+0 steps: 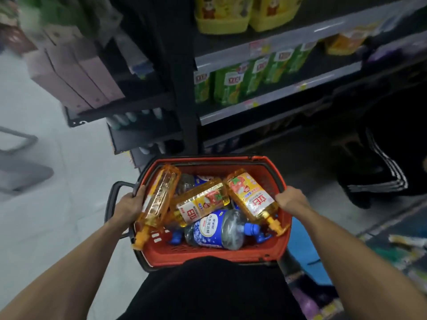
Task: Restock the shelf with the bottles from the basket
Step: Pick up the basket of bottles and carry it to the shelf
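Observation:
A red plastic basket (208, 256) is carried in front of my body. My left hand (131, 202) grips its left rim near the black handle (111, 199). My right hand (290, 199) grips the right rim. Inside lie three orange pump bottles: one along the left side (159, 202), one in the middle (201, 203), one on the right (251, 197). A clear bottle with a blue label and blue cap (217, 229) lies across the front, with more blue bottles partly hidden beneath. The dark shelf unit (265, 105) stands just ahead.
Green bottles (228, 85) fill one shelf and yellow bottles (221, 17) stand on the shelf above. A side rack with pink boxes (76, 72) hangs on the left. A person's leg in black striped trousers (383, 167) stands at the right. Packets lie on the floor at lower right.

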`<act>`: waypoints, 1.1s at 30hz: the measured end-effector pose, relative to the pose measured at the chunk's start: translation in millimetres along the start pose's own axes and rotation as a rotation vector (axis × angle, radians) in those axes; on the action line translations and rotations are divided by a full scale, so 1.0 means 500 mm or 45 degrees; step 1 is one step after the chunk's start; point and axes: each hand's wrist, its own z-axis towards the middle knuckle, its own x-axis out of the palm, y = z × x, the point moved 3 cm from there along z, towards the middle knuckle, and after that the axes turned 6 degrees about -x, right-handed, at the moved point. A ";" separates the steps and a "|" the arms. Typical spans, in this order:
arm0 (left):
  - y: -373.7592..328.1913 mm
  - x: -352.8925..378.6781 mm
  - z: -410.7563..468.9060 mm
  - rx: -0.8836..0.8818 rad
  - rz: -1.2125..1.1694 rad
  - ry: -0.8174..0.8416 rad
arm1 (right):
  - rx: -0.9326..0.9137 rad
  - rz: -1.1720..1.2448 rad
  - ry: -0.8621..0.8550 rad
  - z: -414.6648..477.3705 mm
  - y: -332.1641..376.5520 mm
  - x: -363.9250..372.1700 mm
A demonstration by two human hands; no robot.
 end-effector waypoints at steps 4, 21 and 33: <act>0.016 0.049 -0.067 -0.216 -0.175 -0.097 | -0.224 -0.183 0.136 0.117 0.062 -0.045; 0.314 0.653 -0.413 -1.240 -1.306 0.009 | -1.095 -1.230 0.498 0.195 0.361 0.012; 0.329 0.784 -0.262 -1.427 -1.467 -0.040 | -1.083 -1.377 0.569 0.427 0.399 0.333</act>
